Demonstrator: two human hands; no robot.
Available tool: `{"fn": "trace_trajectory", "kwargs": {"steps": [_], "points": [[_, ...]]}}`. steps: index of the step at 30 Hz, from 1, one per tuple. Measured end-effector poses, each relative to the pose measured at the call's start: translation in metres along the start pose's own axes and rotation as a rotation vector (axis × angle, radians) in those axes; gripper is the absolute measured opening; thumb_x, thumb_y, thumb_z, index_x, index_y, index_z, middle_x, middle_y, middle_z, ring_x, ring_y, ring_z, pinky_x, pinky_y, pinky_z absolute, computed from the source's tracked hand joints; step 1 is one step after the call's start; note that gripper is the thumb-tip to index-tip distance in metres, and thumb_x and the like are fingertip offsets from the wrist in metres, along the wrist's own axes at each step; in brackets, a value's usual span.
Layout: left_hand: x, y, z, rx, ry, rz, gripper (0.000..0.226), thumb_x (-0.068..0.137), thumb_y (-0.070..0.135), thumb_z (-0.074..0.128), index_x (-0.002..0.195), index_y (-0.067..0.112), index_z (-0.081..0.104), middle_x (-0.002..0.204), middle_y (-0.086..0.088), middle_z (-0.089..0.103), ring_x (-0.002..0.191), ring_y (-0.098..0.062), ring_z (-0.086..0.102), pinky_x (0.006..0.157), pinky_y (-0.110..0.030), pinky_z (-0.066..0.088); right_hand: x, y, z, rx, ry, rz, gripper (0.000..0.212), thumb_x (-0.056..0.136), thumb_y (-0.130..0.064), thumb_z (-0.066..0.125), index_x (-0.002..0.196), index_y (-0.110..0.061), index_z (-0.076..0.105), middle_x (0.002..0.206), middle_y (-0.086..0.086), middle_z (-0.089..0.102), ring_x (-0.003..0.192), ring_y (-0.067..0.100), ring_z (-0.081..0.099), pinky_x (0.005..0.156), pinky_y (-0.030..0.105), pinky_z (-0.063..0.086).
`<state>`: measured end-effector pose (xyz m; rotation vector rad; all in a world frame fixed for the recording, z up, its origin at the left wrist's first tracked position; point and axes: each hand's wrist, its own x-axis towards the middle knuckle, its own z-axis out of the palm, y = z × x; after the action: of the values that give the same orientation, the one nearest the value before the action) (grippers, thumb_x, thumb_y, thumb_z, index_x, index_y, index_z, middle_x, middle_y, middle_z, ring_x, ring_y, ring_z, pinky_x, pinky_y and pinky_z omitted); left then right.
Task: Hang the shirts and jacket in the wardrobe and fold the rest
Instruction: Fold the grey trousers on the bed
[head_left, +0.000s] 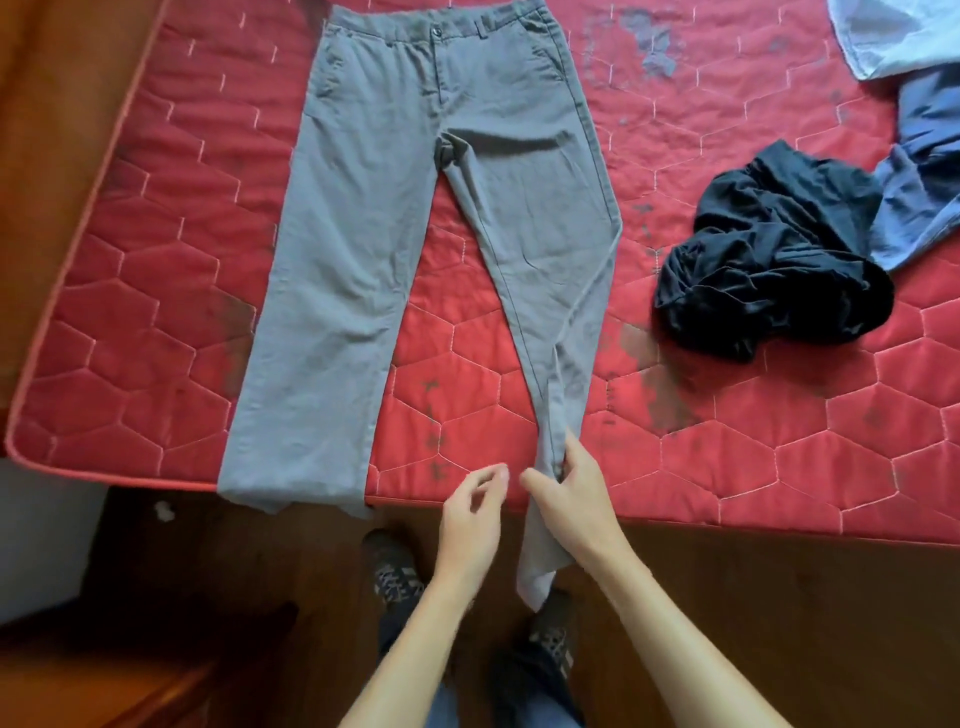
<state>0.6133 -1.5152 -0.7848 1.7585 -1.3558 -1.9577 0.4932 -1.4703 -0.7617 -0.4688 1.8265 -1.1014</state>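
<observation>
**Grey trousers flat on mattress; right hand on one leg end**

Task item: grey cotton trousers (415, 208), spread front-up on the red quilted mattress (156, 260). The waistband lies at the far side and both legs run toward the person. The leg on the person's left lies flat and full width, its hem just over the near mattress edge. The leg on the person's right is gathered narrow toward its lower end, and its hem hangs off the edge in front of the dark wooden floor (779, 597).

Right hand (571, 499): forearm enters from lower right, palm down. Fingers and thumb are closed round the bunched lower part of the right-side leg at the mattress edge.

Left hand (470, 519): forearm enters from bottom centre. The hand is just beside the right hand and apart from the cloth. Its fingers are loosely bent, thumb near the forefinger, nothing held.

Other items: a crumpled black garment (769, 260) lies on the mattress to the right, well apart from the trousers. A blue garment (919, 197) touches its far side, and a pale cloth (893, 36) lies at the top right corner. Patterned dark shoes (389, 566) are visible below the hands.
</observation>
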Motion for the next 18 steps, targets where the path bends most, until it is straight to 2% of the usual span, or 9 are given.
{"fn": "trace_trajectory", "kwargs": {"steps": [3, 5, 6, 8, 10, 12, 15, 18], "points": [[0.017, 0.049, -0.032, -0.256, -0.113, -0.051, 0.029, 0.102, 0.041, 0.047, 0.109, 0.026, 0.071, 0.104, 0.003, 0.077, 0.098, -0.014, 0.073, 0.081, -0.031, 0.057, 0.007, -0.024, 0.046, -0.060, -0.093, -0.060, 0.038, 0.081, 0.004, 0.056, 0.106, -0.025, 0.062, 0.078, -0.020, 0.067, 0.074, -0.003, 0.065, 0.067, 0.015, 0.049], [0.033, 0.071, -0.059, -0.291, -0.113, -0.059, 0.027, 0.099, 0.041, 0.054, 0.099, 0.023, 0.075, 0.098, 0.001, 0.077, 0.092, -0.014, 0.073, 0.075, -0.027, 0.054, 0.010, -0.037, 0.076, -0.141, -0.124, -0.089, 0.051, 0.080, 0.000, 0.056, 0.119, -0.032, 0.059, 0.088, -0.020, 0.069, 0.083, -0.005, 0.065, 0.071, 0.013, 0.048], [0.041, 0.079, -0.073, -0.274, -0.100, -0.041, 0.025, 0.096, 0.039, 0.059, 0.091, 0.022, 0.076, 0.092, 0.002, 0.077, 0.087, -0.014, 0.072, 0.073, -0.026, 0.053, 0.013, -0.042, 0.091, -0.194, -0.135, -0.107, 0.058, 0.080, -0.005, 0.055, 0.130, -0.034, 0.054, 0.098, -0.017, 0.070, 0.091, -0.003, 0.065, 0.077, 0.015, 0.050], [0.055, 0.091, -0.101, -0.187, -0.058, 0.037, 0.022, 0.093, 0.030, 0.066, 0.074, 0.019, 0.072, 0.074, 0.002, 0.068, 0.073, -0.013, 0.063, 0.065, -0.023, 0.048, 0.019, -0.051, 0.121, -0.302, -0.174, -0.149, 0.068, 0.078, -0.020, 0.051, 0.143, -0.035, 0.042, 0.112, -0.009, 0.071, 0.103, 0.008, 0.065, 0.088, 0.030, 0.053], [0.064, 0.099, -0.130, -0.139, -0.007, 0.118, 0.017, 0.092, 0.016, 0.067, 0.076, 0.012, 0.066, 0.069, -0.002, 0.060, 0.068, -0.013, 0.055, 0.059, -0.021, 0.046, 0.027, -0.063, 0.151, -0.399, -0.210, -0.183, 0.071, 0.077, -0.031, 0.046, 0.147, -0.035, 0.034, 0.116, -0.002, 0.071, 0.107, 0.021, 0.066, 0.089, 0.042, 0.053], [0.067, 0.107, -0.163, -0.146, 0.053, 0.162, 0.019, 0.092, 0.011, 0.064, 0.074, 0.012, 0.060, 0.064, 0.001, 0.055, 0.064, -0.010, 0.052, 0.056, -0.022, 0.042, 0.035, -0.077, 0.184, -0.512, -0.239, -0.245, 0.072, 0.079, -0.033, 0.048, 0.149, -0.035, 0.029, 0.112, 0.002, 0.072, 0.104, 0.029, 0.067, 0.084, 0.045, 0.054], [0.072, 0.101, -0.220, -0.255, 0.189, 0.117, 0.026, 0.096, 0.014, 0.057, 0.070, 0.018, 0.057, 0.060, 0.009, 0.050, 0.061, -0.007, 0.048, 0.058, -0.025, 0.040, 0.042, -0.098, 0.234, -0.615, -0.331, -0.342, 0.077, 0.085, -0.024, 0.055, 0.153, -0.036, 0.019, 0.111, 0.007, 0.072, 0.100, 0.034, 0.066, 0.080, 0.043, 0.054], [0.082, 0.075, -0.269, -0.358, 0.333, -0.014, 0.021, 0.096, 0.016, 0.056, 0.077, 0.015, 0.065, 0.072, 0.001, 0.059, 0.072, -0.012, 0.055, 0.069, -0.032, 0.043, 0.044, -0.104, 0.282, -0.678, -0.472, -0.292, 0.076, 0.087, -0.023, 0.054, 0.150, -0.041, 0.015, 0.112, 0.012, 0.070, 0.101, 0.039, 0.064, 0.077, 0.040, 0.052]]}}
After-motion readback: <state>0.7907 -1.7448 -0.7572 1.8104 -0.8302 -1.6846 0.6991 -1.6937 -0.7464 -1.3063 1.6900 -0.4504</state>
